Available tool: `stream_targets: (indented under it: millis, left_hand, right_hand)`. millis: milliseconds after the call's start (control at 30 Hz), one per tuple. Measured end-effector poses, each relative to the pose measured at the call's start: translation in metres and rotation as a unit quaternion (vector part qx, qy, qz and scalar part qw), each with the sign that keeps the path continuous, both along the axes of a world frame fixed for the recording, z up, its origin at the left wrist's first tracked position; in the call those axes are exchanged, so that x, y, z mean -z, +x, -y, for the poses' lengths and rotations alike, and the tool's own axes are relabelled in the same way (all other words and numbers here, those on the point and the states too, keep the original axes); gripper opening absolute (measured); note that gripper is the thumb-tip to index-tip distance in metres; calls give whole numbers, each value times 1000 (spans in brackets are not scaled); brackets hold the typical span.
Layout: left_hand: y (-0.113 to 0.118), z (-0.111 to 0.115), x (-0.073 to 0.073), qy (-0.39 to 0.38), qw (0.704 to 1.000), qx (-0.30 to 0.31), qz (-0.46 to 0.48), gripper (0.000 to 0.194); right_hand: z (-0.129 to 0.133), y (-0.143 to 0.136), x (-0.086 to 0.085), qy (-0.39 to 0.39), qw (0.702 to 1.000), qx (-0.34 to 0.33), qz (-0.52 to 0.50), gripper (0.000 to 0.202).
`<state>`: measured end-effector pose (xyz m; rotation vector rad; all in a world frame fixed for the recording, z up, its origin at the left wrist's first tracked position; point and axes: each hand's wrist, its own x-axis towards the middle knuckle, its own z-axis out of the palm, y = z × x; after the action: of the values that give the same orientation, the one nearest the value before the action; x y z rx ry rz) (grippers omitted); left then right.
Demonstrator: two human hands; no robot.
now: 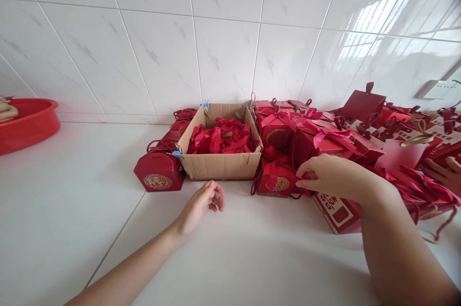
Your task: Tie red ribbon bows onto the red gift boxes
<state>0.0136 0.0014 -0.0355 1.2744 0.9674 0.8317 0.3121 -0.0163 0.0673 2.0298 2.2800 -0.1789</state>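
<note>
My left hand (201, 204) lies nearest me on the white tiled surface (72, 210), fingers loosely curled, released and grasping nothing, just in front of the cardboard box (219, 164). My right hand (329, 176) reaches a little farther, fingertips pinched on the edge of a red gift box (277, 182) with a round gold emblem, which stands right beside the cardboard box's right wall. Under my right wrist a flat red carton with white characters (336, 210) lies on the surface. At the far right edge another person's fingers (444, 171) rest among the red pieces.

The cardboard box is open and holds a tangle of red ribbons (223, 138). Against its left wall stands another closed red box (159, 171) with the same emblem. Beyond my right hand is a heap of folded red boxes with pink bows (317, 135), reaching back to the tiled wall (162, 32). Far left, a red basin (29, 123) sits by the wall.
</note>
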Motion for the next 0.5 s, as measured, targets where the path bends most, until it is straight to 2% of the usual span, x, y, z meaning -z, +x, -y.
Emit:
stream_targets:
  millis: [267,500]
  left_hand:
    - [-1,0,1,5,1000,4,-4,44]
    - [-1,-3,3,11,1000,10,-13,43]
  right_hand:
    - [1,-3,-3,-46,998,23,21,20]
    - [-5,-5,8,-33,999,31,-4,20]
